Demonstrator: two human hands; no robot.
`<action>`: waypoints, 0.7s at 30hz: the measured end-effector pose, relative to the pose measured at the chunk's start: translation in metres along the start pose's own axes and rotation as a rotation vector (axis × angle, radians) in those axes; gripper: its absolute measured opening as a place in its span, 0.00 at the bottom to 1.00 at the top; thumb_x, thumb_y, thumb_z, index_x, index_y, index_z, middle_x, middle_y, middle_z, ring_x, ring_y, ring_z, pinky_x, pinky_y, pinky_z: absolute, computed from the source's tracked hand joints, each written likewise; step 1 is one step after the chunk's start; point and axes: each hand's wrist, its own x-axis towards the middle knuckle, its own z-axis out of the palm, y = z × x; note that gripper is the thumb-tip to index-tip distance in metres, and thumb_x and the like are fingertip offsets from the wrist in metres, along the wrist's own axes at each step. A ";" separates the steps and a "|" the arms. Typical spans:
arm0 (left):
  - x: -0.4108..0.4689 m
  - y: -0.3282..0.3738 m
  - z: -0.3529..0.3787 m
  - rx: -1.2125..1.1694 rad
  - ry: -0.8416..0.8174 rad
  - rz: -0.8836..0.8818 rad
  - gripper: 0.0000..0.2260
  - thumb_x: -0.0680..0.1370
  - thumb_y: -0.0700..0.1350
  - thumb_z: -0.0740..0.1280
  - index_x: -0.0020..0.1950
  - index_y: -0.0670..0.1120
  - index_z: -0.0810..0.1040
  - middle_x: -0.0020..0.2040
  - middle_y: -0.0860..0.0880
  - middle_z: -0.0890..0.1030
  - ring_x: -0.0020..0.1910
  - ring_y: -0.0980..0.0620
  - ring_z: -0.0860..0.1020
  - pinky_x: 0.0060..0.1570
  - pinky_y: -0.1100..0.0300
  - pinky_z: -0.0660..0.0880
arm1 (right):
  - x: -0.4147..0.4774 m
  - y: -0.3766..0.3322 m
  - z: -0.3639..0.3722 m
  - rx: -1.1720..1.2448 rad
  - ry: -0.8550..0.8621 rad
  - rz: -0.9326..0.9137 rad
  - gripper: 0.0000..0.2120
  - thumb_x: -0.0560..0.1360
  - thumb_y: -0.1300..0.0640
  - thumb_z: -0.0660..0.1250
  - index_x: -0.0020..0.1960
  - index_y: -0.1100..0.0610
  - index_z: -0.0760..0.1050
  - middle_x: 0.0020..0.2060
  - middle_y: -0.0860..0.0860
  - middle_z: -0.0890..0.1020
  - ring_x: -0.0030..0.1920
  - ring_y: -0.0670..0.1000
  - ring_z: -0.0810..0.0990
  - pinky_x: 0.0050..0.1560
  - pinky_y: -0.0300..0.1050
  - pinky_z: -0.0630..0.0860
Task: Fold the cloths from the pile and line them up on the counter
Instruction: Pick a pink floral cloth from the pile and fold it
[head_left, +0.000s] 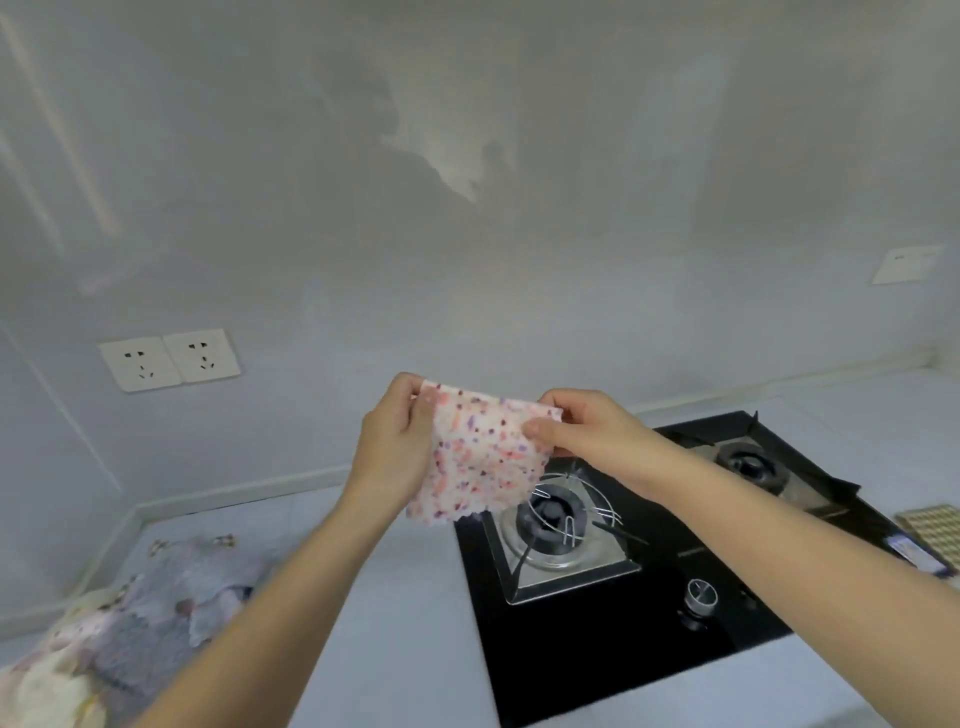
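Grip-wise, the left hand (395, 447) and right hand (587, 426) each pinch a top corner of the speckled cloth (483, 457), hanging above the bench (405, 597) beside the hob (623, 613), apparently mid-fold; next likely comes halving it and laying it down.

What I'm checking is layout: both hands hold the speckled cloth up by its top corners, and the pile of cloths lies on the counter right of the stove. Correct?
No. In the head view the pile of cloths lies on the counter left of the stove, not right. The left hand and right hand hold the speckled cloth by its top corners.
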 end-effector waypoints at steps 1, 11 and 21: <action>-0.008 0.007 0.021 -0.003 0.065 0.000 0.09 0.83 0.45 0.56 0.44 0.46 0.70 0.34 0.51 0.72 0.33 0.54 0.69 0.33 0.65 0.66 | -0.006 0.010 -0.006 0.101 0.062 0.032 0.03 0.77 0.59 0.66 0.46 0.58 0.77 0.48 0.56 0.83 0.52 0.54 0.83 0.58 0.52 0.78; -0.072 0.081 0.209 0.020 0.129 -0.075 0.20 0.79 0.52 0.63 0.31 0.44 0.63 0.26 0.51 0.63 0.27 0.54 0.60 0.28 0.60 0.59 | -0.087 0.088 -0.117 0.085 0.669 0.009 0.10 0.82 0.52 0.56 0.51 0.57 0.71 0.39 0.46 0.74 0.41 0.44 0.74 0.41 0.37 0.69; -0.100 0.136 0.352 -0.094 0.105 -0.129 0.09 0.83 0.48 0.53 0.48 0.47 0.70 0.33 0.51 0.73 0.30 0.56 0.69 0.28 0.69 0.67 | -0.147 0.146 -0.240 0.349 0.416 0.269 0.10 0.77 0.47 0.65 0.54 0.52 0.76 0.48 0.47 0.82 0.50 0.49 0.81 0.49 0.44 0.79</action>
